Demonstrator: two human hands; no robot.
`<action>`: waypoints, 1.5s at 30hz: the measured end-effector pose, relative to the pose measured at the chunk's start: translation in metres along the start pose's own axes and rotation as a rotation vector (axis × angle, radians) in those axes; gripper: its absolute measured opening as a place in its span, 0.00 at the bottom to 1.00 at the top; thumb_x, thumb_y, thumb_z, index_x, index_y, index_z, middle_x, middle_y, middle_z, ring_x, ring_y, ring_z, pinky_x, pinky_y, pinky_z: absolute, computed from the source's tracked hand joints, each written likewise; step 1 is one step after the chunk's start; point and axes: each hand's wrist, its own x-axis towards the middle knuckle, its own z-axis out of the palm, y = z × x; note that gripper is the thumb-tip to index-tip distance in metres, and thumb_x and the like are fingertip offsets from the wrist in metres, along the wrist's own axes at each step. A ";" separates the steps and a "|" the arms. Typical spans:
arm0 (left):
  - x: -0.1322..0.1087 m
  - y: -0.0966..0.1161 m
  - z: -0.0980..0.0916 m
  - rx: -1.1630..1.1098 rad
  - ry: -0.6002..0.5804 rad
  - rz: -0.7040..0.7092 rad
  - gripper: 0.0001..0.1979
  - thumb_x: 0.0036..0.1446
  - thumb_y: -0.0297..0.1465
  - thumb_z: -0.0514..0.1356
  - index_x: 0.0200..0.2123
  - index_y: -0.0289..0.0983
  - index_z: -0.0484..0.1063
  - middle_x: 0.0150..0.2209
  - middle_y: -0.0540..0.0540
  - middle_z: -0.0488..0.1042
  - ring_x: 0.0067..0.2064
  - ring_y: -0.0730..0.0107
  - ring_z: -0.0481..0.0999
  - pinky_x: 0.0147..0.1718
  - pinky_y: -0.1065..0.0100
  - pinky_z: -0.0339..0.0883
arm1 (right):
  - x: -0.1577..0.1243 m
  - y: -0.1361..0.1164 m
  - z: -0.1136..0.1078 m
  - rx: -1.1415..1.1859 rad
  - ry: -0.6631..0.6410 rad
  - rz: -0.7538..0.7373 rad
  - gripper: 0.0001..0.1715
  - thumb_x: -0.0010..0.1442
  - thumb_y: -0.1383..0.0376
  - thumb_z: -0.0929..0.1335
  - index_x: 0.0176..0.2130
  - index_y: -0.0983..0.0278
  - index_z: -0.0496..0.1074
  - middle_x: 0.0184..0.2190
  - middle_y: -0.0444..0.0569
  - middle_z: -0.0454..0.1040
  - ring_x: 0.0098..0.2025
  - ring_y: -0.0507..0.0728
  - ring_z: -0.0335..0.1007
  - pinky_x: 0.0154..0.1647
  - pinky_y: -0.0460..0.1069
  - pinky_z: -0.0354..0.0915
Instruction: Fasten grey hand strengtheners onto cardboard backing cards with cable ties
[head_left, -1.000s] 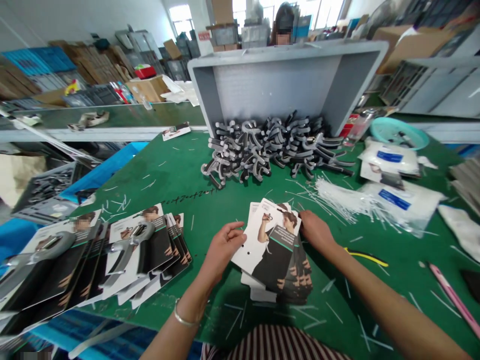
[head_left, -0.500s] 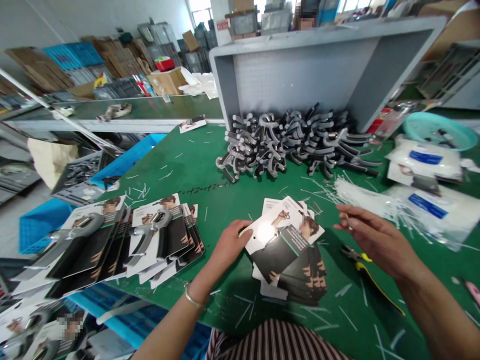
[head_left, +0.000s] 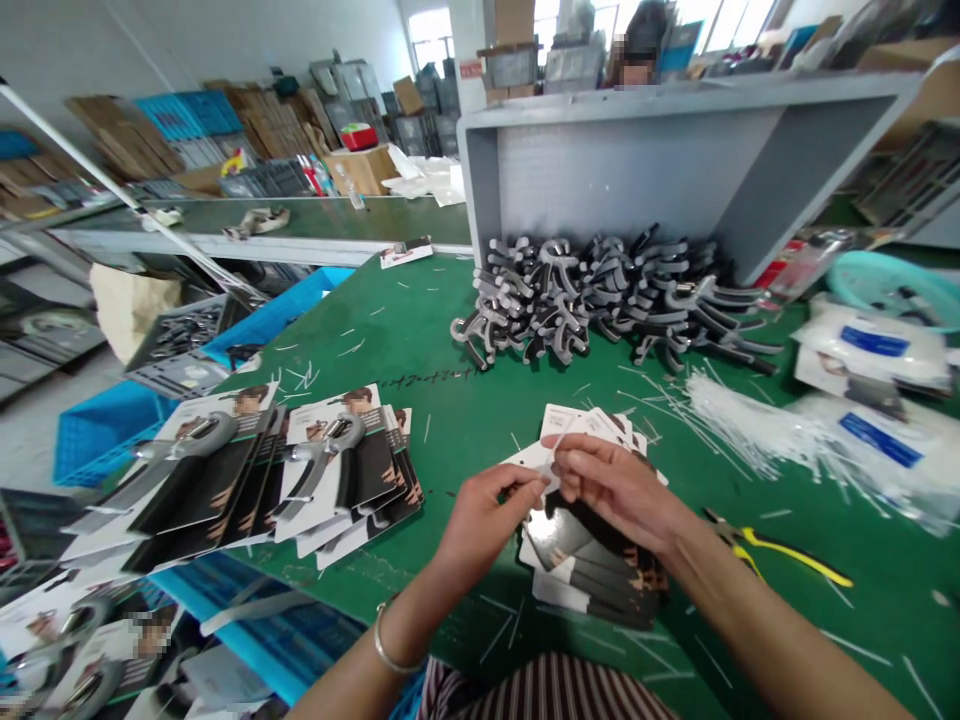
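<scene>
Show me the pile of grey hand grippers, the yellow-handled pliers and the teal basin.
Pile of grey hand grippers (head_left: 600, 300): head view, middle of the pile.
Yellow-handled pliers (head_left: 795, 552): head view, on a yellow handle.
Teal basin (head_left: 874, 268): head view, on its rim.

No wording can be read: the small print on the hand-gripper packaging cards (head_left: 225, 470), the blue labels (head_left: 875, 341) on the white plastic bags (head_left: 870, 350), the red sign (head_left: 470, 70) on the far pillar (head_left: 469, 100) and the pen marks (head_left: 427, 378) on the green tabletop (head_left: 360, 330) are all too small or blurred to make out.

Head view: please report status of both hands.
Left hand grips printed card; right hand pinches white plastic strip at it. Card stack beneath. Nothing blocking.
</scene>
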 end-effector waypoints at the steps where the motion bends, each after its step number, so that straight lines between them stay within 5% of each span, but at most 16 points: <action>1: -0.001 -0.001 0.000 -0.031 -0.017 -0.052 0.13 0.60 0.38 0.60 0.30 0.38 0.80 0.28 0.47 0.77 0.31 0.65 0.73 0.32 0.69 0.63 | 0.003 0.006 0.002 -0.038 0.003 0.013 0.15 0.56 0.60 0.74 0.43 0.64 0.77 0.29 0.44 0.72 0.28 0.49 0.67 0.32 0.44 0.67; 6: -0.005 0.000 0.003 -0.174 -0.109 -0.242 0.14 0.55 0.40 0.63 0.24 0.35 0.76 0.22 0.48 0.75 0.23 0.71 0.67 0.25 0.71 0.59 | 0.002 0.026 0.005 -0.202 0.024 0.034 0.12 0.57 0.58 0.74 0.33 0.65 0.75 0.29 0.44 0.75 0.25 0.48 0.67 0.29 0.44 0.64; 9: -0.004 -0.007 0.000 -0.195 -0.151 -0.214 0.14 0.57 0.40 0.61 0.27 0.36 0.77 0.25 0.47 0.76 0.26 0.70 0.69 0.28 0.71 0.62 | -0.002 0.025 0.005 -0.241 0.062 0.034 0.14 0.58 0.57 0.73 0.32 0.65 0.73 0.25 0.42 0.74 0.23 0.47 0.66 0.27 0.43 0.63; 12: -0.002 -0.025 -0.008 -0.084 0.118 -0.150 0.13 0.58 0.40 0.61 0.36 0.37 0.78 0.33 0.46 0.76 0.31 0.69 0.72 0.32 0.70 0.65 | -0.003 0.020 0.003 -0.138 0.046 0.081 0.15 0.59 0.56 0.72 0.34 0.66 0.74 0.24 0.43 0.74 0.21 0.47 0.66 0.25 0.43 0.64; 15: 0.001 -0.050 -0.012 -0.067 0.392 -0.234 0.19 0.56 0.42 0.63 0.46 0.36 0.74 0.32 0.47 0.74 0.30 0.70 0.71 0.32 0.70 0.66 | -0.003 0.022 -0.001 -0.027 0.017 0.114 0.15 0.59 0.57 0.73 0.37 0.68 0.75 0.31 0.48 0.77 0.23 0.47 0.70 0.25 0.42 0.69; 19: 0.002 -0.072 -0.003 -0.372 0.210 -0.375 0.24 0.52 0.45 0.65 0.45 0.32 0.73 0.29 0.46 0.75 0.29 0.69 0.73 0.28 0.70 0.66 | -0.003 0.034 -0.002 0.043 0.003 0.108 0.14 0.58 0.58 0.74 0.37 0.68 0.75 0.31 0.48 0.77 0.24 0.47 0.71 0.24 0.42 0.71; 23: 0.011 -0.073 0.004 -0.554 0.131 -0.363 0.20 0.48 0.43 0.68 0.37 0.33 0.75 0.30 0.46 0.76 0.28 0.72 0.73 0.29 0.71 0.67 | -0.009 0.034 -0.001 0.034 0.065 0.072 0.14 0.58 0.58 0.74 0.38 0.66 0.74 0.29 0.46 0.77 0.23 0.48 0.72 0.22 0.42 0.70; 31: 0.034 -0.066 -0.028 -0.548 0.096 -0.299 0.13 0.48 0.37 0.68 0.31 0.34 0.73 0.23 0.51 0.72 0.22 0.76 0.71 0.24 0.74 0.66 | 0.013 -0.024 -0.007 -0.475 0.270 -0.400 0.11 0.63 0.57 0.69 0.39 0.62 0.69 0.35 0.48 0.79 0.31 0.53 0.78 0.33 0.48 0.75; 38: 0.023 -0.091 -0.024 -0.595 0.127 -0.320 0.20 0.52 0.45 0.65 0.37 0.33 0.73 0.24 0.51 0.72 0.20 0.76 0.69 0.20 0.72 0.66 | 0.064 0.019 -0.012 -0.726 0.220 -0.340 0.18 0.65 0.50 0.64 0.43 0.62 0.68 0.31 0.48 0.78 0.30 0.54 0.77 0.25 0.46 0.73; 45: 0.024 -0.100 -0.005 -0.867 0.190 -0.328 0.17 0.54 0.41 0.65 0.40 0.33 0.74 0.36 0.42 0.79 0.34 0.70 0.78 0.36 0.69 0.71 | 0.063 0.024 -0.020 -0.952 0.186 -0.409 0.19 0.68 0.51 0.62 0.42 0.61 0.73 0.34 0.49 0.79 0.25 0.52 0.75 0.26 0.46 0.70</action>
